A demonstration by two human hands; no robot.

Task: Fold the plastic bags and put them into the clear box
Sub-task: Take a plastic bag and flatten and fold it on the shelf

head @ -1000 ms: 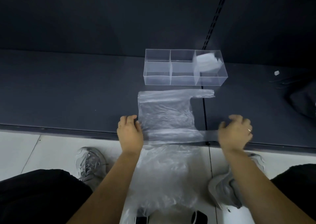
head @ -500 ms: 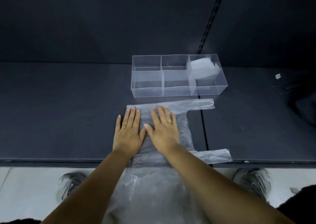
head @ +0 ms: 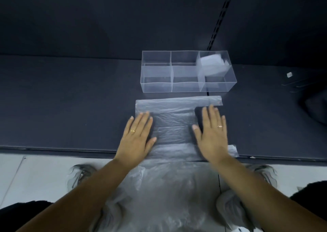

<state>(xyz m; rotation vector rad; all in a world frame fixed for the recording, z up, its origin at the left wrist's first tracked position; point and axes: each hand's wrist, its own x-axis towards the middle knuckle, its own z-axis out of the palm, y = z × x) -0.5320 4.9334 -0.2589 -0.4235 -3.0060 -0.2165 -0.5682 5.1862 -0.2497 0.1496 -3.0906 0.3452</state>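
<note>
Two hands lie flat on a thin translucent plastic bag (head: 172,125) spread on the dark tabletop (head: 70,99); the left hand (head: 137,136) rests palm down on the bag's left edge, fingers straight and gripping nothing, a ring on one finger; the right hand (head: 212,134) lies equally flat at the bag's right side, between the two handle strips, also ringed and holding nothing. The far handle (head: 215,101) stretches to the right just in front of the clear box (head: 155,87); the near handle (head: 233,150) pokes out beside the right wrist at the table's front edge. The box stands just beyond the bag, not touching it, split into three compartments; a folded plastic bag (head: 211,63) sits in the right one. More crumpled clear plastic (head: 168,196) hangs or lies below the table edge between the forearms; grey shoes (head: 79,175) show blurred on the pale floor; a small white scrap (head: 289,74) lies on the table well to the right.
</note>
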